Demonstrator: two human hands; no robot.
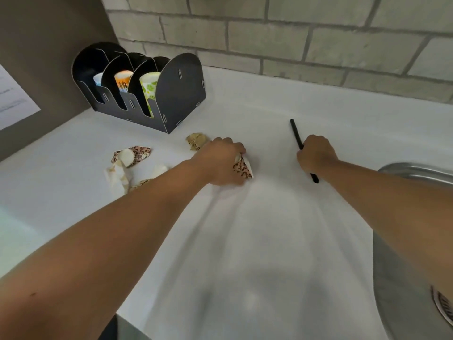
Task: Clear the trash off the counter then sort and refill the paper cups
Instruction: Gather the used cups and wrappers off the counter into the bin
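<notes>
My left hand (220, 161) grips a crushed leopard-print paper cup (244, 166) on the white counter (257, 229). My right hand (316, 153) is curled round a black straw (295, 133), whose ends stick out above and below the fist. A crumpled brown paper ball (196, 141) lies just left of my left hand. Further left lie another flattened leopard-print cup (133, 155) and torn white cup scraps (117, 177). A black cup holder (139, 89) at the back left holds a blue cup (98, 79), an orange cup (122, 79) and a green-spotted cup (149, 88) in separate slots.
A steel sink (404, 266) with its drain (443, 305) takes up the right side. A grey brick wall (294, 40) runs along the back. A dark panel with a white paper sheet (14, 101) stands at the left. The counter's front edge is at the bottom left.
</notes>
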